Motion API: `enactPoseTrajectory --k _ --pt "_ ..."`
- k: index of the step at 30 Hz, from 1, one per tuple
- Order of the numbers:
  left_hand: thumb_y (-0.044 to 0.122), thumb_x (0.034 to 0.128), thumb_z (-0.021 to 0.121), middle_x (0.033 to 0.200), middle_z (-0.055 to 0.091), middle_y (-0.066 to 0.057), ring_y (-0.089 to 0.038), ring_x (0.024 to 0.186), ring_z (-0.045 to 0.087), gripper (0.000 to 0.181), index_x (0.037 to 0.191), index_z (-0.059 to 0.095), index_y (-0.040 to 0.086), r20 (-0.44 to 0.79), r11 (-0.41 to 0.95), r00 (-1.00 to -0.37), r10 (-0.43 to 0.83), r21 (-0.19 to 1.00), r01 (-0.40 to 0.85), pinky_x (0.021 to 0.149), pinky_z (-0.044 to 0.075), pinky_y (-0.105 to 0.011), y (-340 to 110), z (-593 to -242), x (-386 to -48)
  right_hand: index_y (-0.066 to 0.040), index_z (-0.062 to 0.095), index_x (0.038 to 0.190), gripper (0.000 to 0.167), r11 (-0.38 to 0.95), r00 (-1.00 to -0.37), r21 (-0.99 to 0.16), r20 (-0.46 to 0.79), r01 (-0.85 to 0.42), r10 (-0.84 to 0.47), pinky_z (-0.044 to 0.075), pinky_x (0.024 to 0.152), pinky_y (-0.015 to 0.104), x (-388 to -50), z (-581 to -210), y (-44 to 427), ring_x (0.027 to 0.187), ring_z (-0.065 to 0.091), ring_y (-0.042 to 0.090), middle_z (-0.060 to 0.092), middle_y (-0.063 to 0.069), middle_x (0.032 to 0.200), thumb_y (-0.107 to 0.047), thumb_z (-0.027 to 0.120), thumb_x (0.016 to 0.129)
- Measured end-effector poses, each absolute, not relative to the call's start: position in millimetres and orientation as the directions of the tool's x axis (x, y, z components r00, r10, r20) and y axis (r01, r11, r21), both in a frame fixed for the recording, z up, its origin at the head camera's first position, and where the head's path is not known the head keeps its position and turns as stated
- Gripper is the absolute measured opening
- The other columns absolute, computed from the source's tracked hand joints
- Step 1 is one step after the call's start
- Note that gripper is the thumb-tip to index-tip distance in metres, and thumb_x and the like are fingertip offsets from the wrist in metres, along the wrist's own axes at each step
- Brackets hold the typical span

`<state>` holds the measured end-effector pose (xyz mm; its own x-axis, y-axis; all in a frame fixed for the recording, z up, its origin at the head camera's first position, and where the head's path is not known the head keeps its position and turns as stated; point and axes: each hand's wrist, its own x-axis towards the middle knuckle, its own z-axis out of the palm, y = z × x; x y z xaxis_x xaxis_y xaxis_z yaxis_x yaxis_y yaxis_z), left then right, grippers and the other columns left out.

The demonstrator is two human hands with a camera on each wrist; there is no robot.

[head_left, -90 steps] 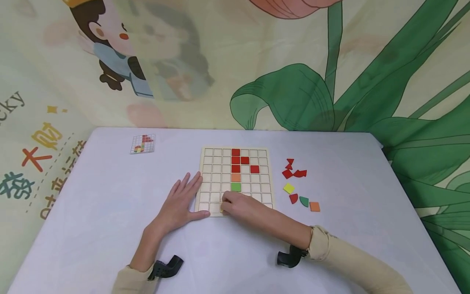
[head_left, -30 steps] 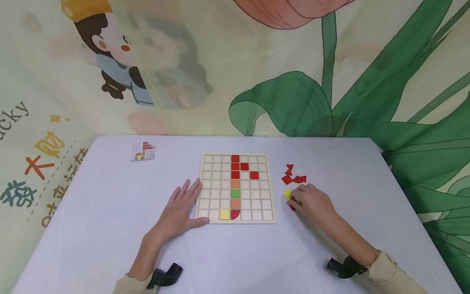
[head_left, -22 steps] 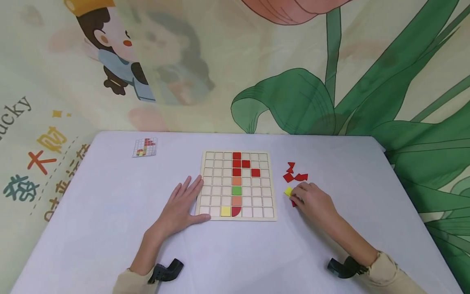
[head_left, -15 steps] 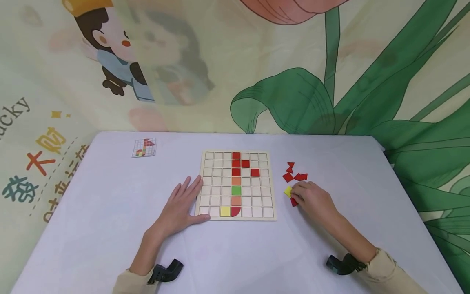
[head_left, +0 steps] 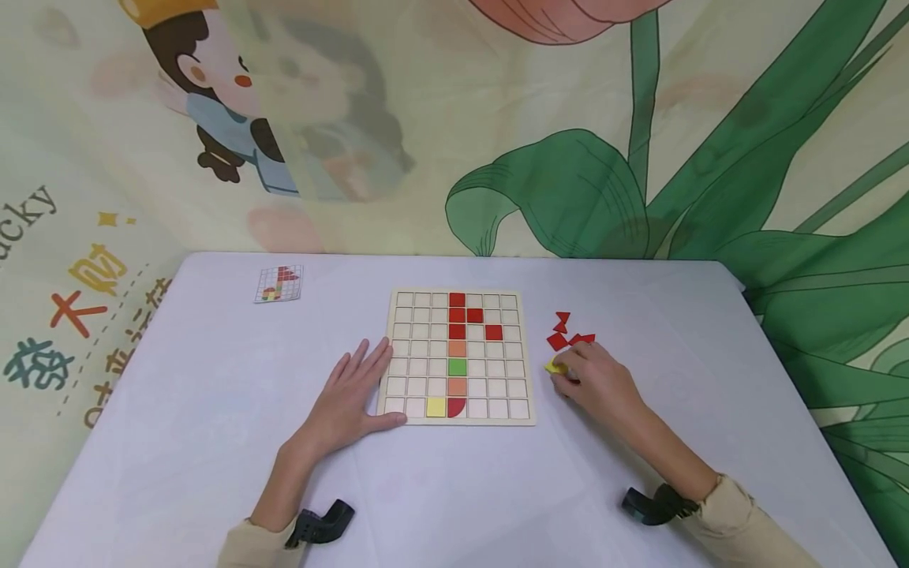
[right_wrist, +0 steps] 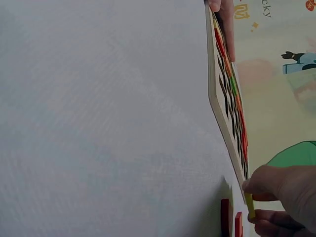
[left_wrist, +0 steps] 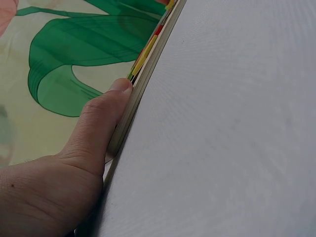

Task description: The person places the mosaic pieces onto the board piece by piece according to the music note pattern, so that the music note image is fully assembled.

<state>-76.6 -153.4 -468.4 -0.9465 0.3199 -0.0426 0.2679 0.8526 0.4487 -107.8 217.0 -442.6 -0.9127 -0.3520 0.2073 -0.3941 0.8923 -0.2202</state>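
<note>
My right hand (head_left: pixel 600 386) pinches a small yellow square tile (head_left: pixel 555 367) at the right of the board. In the right wrist view the yellow tile (right_wrist: pixel 250 206) stands on edge between thumb and finger, just off the table. My left hand (head_left: pixel 348 406) lies flat with straight fingers, fingertips and thumb touching the left edge of the wooden grid board (head_left: pixel 527 394). The left wrist view shows the left thumb (left_wrist: pixel 101 116) against the board's rim. On the board sit red squares (head_left: pixel 458 315), a green square (head_left: pixel 458 368), orange squares (head_left: pixel 458 348), a yellow square (head_left: pixel 436 407) and a red quarter-round (head_left: pixel 456 407).
Several loose red pieces (head_left: pixel 557 341) lie right of the board, just beyond the right hand. Red pieces (right_wrist: pixel 225 217) also show low in the right wrist view. A printed pattern card (head_left: pixel 278 284) lies at the back left of the white-covered table (head_left: pixel 177 394).
The right hand has left the board's bottom row and moved right to the loose pieces. It now grips and tilts the yellow tile; the nearby red piece is hidden. The left hand stays put.
</note>
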Motion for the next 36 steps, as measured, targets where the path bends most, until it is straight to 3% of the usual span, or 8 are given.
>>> enactPoseTrajectory --k 7,16,25,36 --pt "0.057 0.0763 0.073 0.164 0.018 -0.006 -0.032 0.153 0.009 0.104 0.155 0.023 0.011 -0.043 0.852 -0.945 0.325 0.447 0.273 0.123 0.008 -0.052 -152 -469 -77 -0.012 0.074 0.089 0.021 0.753 -0.782 -0.261 0.379 -0.603 -0.495 0.05 0.056 0.02 -101 -435 200 0.074 0.054 0.011 0.062 0.002 0.085 -0.008 0.081 0.069" --pt "0.055 0.0751 0.075 0.163 0.021 -0.007 -0.033 0.152 0.011 0.103 0.154 0.025 0.01 -0.008 0.846 -0.944 0.329 0.447 0.291 0.122 0.01 -0.054 -153 -470 -78 -0.011 0.075 0.099 0.027 0.595 -0.662 -0.29 0.352 -0.75 -0.662 0.058 0.074 0.02 -98 -427 162 0.093 0.062 0.014 0.066 0.002 0.099 -0.013 0.084 0.074" --pt "0.055 0.0757 0.074 0.163 0.021 -0.007 -0.032 0.152 0.011 0.103 0.154 0.025 0.01 0.001 0.849 -0.945 0.326 0.44 0.293 0.122 0.011 -0.054 -153 -471 -79 -0.011 0.074 0.107 0.029 0.532 -0.593 -0.262 0.312 -0.805 -0.742 0.057 0.081 0.019 -103 -424 124 0.098 0.063 0.013 0.068 0.002 0.104 -0.017 0.08 0.08" --pt "0.058 0.0767 0.072 0.164 0.018 -0.005 -0.031 0.153 0.008 0.103 0.155 0.022 0.012 -0.052 0.856 -0.946 0.321 0.443 0.266 0.123 0.008 -0.051 -153 -469 -78 -0.01 0.073 0.105 0.02 0.566 -0.609 -0.25 0.152 -0.786 -0.778 0.055 0.082 0.019 -109 -432 92 0.095 0.059 0.013 0.065 0.003 0.104 -0.019 0.073 0.087"
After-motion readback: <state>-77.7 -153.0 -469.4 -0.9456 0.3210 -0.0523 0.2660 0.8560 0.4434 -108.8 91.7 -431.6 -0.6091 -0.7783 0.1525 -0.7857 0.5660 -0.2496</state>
